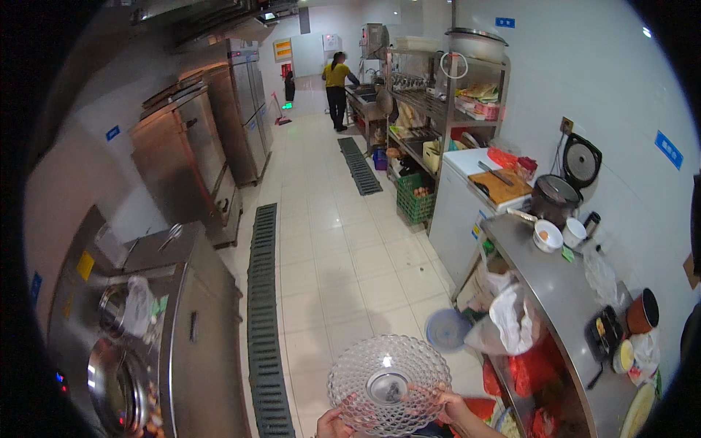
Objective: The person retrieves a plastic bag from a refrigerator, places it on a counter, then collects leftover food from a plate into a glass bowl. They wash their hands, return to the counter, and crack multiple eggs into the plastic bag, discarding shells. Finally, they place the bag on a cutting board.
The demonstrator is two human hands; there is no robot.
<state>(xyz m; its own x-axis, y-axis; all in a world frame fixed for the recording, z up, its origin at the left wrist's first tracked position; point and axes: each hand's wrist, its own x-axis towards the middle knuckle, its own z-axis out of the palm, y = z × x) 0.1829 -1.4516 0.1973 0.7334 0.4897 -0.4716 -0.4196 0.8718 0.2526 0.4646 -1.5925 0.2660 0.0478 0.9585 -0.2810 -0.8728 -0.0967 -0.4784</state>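
A clear glass plate with a diamond-patterned surface and a scalloped rim [356, 364] is held between my two hands, low in the view. My left hand [334, 422] grips its near left edge. On the right edge, my right hand [450, 408] has hold of it, and some of its fingers show through the glass. Below the plate is the tiled floor [306, 328]; a round blue-lidded tub [448, 329] stands on it just beyond my right hand.
To the right runs a steel counter [539, 268] bearing a rice cooker [556, 197], a white bowl with an egg [547, 236] and a black pan [604, 331]. A steel worktop with a metal basin [118, 383] stands left. A person [337, 87] stands at the far sink.
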